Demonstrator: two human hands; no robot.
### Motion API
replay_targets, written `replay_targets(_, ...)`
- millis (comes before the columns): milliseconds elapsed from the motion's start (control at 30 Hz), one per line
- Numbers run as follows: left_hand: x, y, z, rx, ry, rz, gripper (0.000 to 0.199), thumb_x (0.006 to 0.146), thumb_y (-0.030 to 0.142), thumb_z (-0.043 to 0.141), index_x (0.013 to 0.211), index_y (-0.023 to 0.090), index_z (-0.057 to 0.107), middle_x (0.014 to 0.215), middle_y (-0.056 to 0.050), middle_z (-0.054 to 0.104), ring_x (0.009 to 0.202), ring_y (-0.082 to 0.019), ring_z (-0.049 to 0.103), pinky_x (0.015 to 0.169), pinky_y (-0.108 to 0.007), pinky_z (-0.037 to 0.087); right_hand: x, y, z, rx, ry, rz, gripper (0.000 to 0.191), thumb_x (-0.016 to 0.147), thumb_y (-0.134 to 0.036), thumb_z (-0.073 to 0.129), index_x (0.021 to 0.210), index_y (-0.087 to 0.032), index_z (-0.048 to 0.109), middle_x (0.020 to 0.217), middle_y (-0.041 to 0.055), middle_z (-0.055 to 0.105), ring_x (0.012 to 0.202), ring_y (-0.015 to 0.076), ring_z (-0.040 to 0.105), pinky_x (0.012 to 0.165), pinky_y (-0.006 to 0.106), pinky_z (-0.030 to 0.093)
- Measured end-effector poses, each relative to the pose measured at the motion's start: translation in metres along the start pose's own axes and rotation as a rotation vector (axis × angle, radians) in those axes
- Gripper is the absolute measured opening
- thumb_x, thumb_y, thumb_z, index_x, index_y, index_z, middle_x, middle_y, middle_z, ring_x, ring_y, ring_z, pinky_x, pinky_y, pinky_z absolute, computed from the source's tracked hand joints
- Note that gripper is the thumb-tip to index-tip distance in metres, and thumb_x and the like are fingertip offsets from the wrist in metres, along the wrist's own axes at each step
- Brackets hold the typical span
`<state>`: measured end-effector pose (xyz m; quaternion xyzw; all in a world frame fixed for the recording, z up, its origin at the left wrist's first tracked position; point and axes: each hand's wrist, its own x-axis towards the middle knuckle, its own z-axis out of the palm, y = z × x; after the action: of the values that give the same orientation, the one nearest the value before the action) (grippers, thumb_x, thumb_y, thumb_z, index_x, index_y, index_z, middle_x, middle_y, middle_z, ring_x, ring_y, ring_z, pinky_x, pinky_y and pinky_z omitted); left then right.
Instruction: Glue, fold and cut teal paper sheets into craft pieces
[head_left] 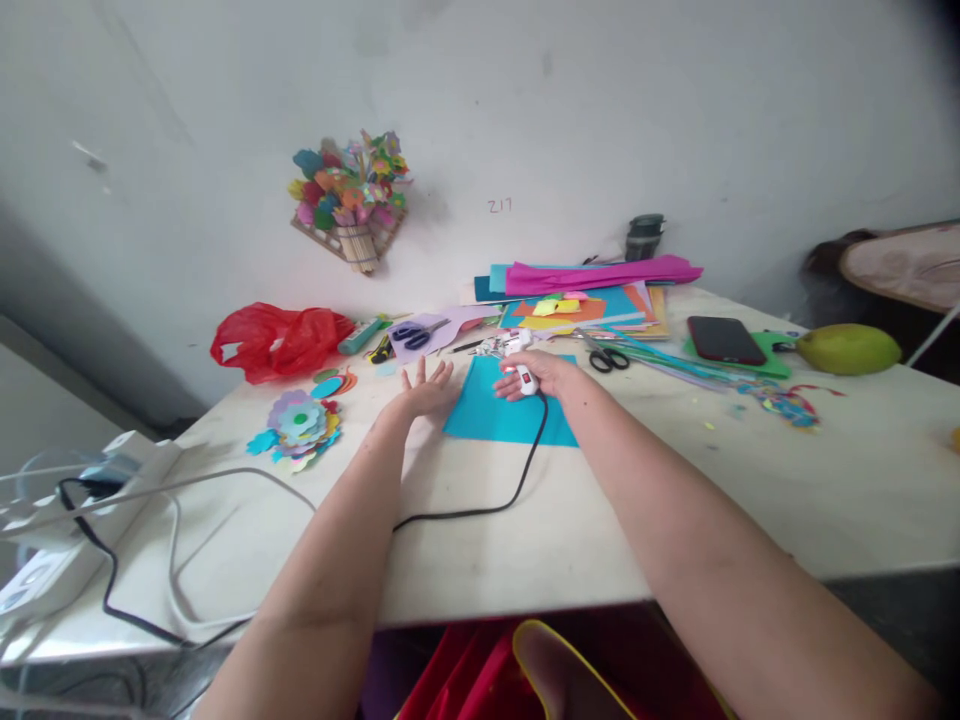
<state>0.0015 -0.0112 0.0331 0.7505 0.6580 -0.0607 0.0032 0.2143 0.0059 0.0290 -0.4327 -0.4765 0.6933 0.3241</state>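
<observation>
In the head view, my right hand (551, 372) holds a white glue gun (528, 381) with a red switch, and a black cord (525, 480) hangs from its handle. It is over a blue sheet of paper (480, 415) on the table. My left hand (427, 388) is by the left edge of that sheet, fingers spread and holding nothing. Small white pieces (491, 346) lie just beyond the sheet; their kind is too small to make out. Black-handled scissors (609, 360) rest to the right of my right hand.
Paper flowers (300, 420) and a red plastic bag (281, 340) are on the left. Dark blue scissors (412, 336) lie behind my left hand. Stacked coloured paper (600, 275), a phone (725, 340) and a yellow-green fruit (847, 348) are to the right. A power strip (52, 580) with cables occupies the near left.
</observation>
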Motion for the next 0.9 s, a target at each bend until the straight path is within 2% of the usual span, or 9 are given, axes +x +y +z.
replay_targets(200, -0.005, 0.002, 0.007, -0.043, 0.011, -0.075, 0.065, 0.081, 0.053, 0.021, 0.14, 0.027, 0.008, 0.146, 0.005, 0.007, 0.13, -0.028, -0.016, 0.1, -0.061, -0.005, 0.004, 0.003, 0.002, 0.038, 0.056, -0.015, 0.011, 0.079, -0.023, 0.052, 0.082, -0.013, 0.048, 0.064, 0.0102, 0.065, 0.058, 0.0218, 0.065, 0.05, 0.034, 0.053)
replay_targets(533, 0.0, 0.005, 0.021, -0.037, 0.087, -0.072, 0.067, 0.08, 0.054, 0.02, 0.14, 0.027, 0.009, 0.146, 0.006, 0.003, 0.128, -0.027, -0.022, 0.099, -0.058, -0.013, 0.005, 0.003, 0.003, 0.044, 0.064, -0.01, 0.007, 0.079, -0.02, 0.051, 0.078, -0.014, 0.047, 0.063, 0.0096, 0.065, 0.057, 0.0217, 0.065, 0.047, 0.031, 0.052)
replay_targets(733, -0.004, 0.003, 0.027, -0.031, 0.101, -0.066, 0.068, 0.08, 0.059, 0.015, 0.14, 0.028, 0.007, 0.147, 0.003, -0.001, 0.128, -0.027, -0.022, 0.098, -0.059, -0.013, 0.003, 0.002, 0.005, 0.041, 0.084, -0.007, 0.006, 0.078, -0.019, 0.05, 0.078, -0.014, 0.048, 0.058, 0.0078, 0.064, 0.056, 0.0211, 0.065, 0.046, 0.03, 0.052)
replay_targets(900, -0.007, 0.004, 0.029, -0.007, 0.152, -0.027, 0.062, 0.084, 0.052, 0.01, 0.14, 0.027, 0.006, 0.147, 0.003, -0.003, 0.13, -0.026, -0.019, 0.099, -0.058, -0.012, 0.005, 0.003, 0.005, 0.043, 0.104, -0.021, 0.006, 0.078, -0.019, 0.051, 0.077, -0.013, 0.048, 0.057, 0.0075, 0.062, 0.056, 0.0213, 0.065, 0.048, 0.031, 0.052)
